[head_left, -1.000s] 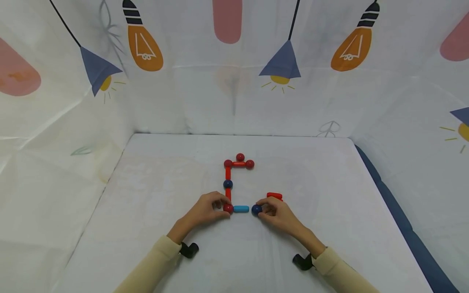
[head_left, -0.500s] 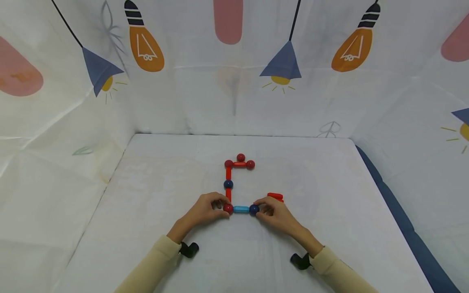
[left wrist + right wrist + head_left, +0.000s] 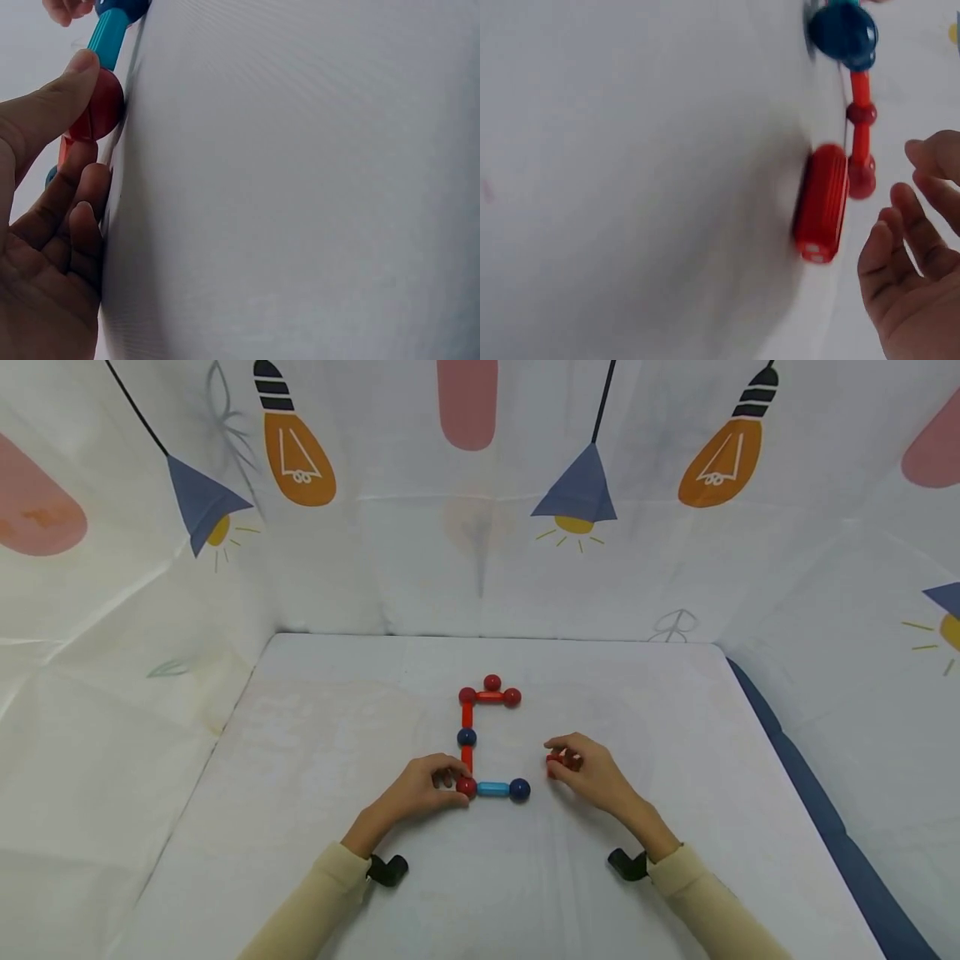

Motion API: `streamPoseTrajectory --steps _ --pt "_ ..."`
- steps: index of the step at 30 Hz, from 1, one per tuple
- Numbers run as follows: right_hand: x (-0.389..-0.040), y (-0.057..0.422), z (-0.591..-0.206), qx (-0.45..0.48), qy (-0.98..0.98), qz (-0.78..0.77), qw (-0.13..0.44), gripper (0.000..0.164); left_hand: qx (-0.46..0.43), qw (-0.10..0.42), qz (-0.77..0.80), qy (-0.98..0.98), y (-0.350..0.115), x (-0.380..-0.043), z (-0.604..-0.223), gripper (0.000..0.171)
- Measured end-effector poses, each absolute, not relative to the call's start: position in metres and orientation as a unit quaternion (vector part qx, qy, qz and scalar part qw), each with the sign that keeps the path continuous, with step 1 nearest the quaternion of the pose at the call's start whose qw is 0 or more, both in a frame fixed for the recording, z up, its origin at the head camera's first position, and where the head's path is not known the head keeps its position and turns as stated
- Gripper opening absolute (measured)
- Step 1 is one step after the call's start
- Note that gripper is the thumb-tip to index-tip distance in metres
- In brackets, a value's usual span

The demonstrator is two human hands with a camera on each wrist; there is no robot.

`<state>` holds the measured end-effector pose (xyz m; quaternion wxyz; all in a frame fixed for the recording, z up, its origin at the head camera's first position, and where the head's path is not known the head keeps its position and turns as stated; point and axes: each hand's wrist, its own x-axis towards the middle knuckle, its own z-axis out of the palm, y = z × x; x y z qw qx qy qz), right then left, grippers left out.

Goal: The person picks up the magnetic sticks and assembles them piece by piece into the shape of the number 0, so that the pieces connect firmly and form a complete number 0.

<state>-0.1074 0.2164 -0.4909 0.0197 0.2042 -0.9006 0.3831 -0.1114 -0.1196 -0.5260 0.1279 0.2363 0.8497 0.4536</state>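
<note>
In the head view my left hand (image 3: 422,788) pinches the red ball (image 3: 467,787) at the lower corner of a ball-and-rod shape lying on the table. From that ball a light blue rod (image 3: 492,789) runs right to a dark blue ball (image 3: 520,790). Upward, red rods (image 3: 467,716) and another dark blue ball (image 3: 467,737) lead to a top corner. My right hand (image 3: 596,778) hovers by a loose red rod (image 3: 821,202), fingers loosely bent and apart from it in the right wrist view. Those fingers partly cover the loose red pieces in the head view.
A single red ball (image 3: 492,682) sits just behind the shape's top red rod (image 3: 490,697). The white table (image 3: 360,693) meets a printed cloth backdrop (image 3: 420,552) behind. Blue fabric (image 3: 810,781) borders its right side.
My right hand slid the dark blue ball left against the light blue rod, let go, and moved right and away toward the loose red pieces. My left hand stayed on the red ball.
</note>
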Motion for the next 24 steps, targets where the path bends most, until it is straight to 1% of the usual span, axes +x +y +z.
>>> streamPoseTrajectory --steps 3,9,12,19,24 --pt "-0.116 0.223 -0.489 0.197 -0.914 0.355 -0.001 0.031 0.235 0.133 0.454 0.849 -0.121 -0.112 -0.527 0.035" --pt "-0.126 0.234 -0.491 0.199 -0.922 0.323 -0.078 0.025 0.241 0.14 0.459 0.843 -0.122 -0.111 -0.526 0.035" --pt "-0.13 0.237 -0.493 0.204 -0.921 0.316 -0.103 0.023 0.244 0.141 0.461 0.842 -0.122 -0.111 -0.525 0.034" --pt "-0.139 0.241 -0.493 0.225 -0.92 0.294 -0.129 0.021 0.235 0.146 0.46 0.844 -0.122 -0.112 -0.524 0.035" --pt "-0.141 0.24 -0.491 0.229 -0.916 0.301 -0.134 0.02 0.231 0.148 0.466 0.841 -0.122 -0.112 -0.523 0.034"
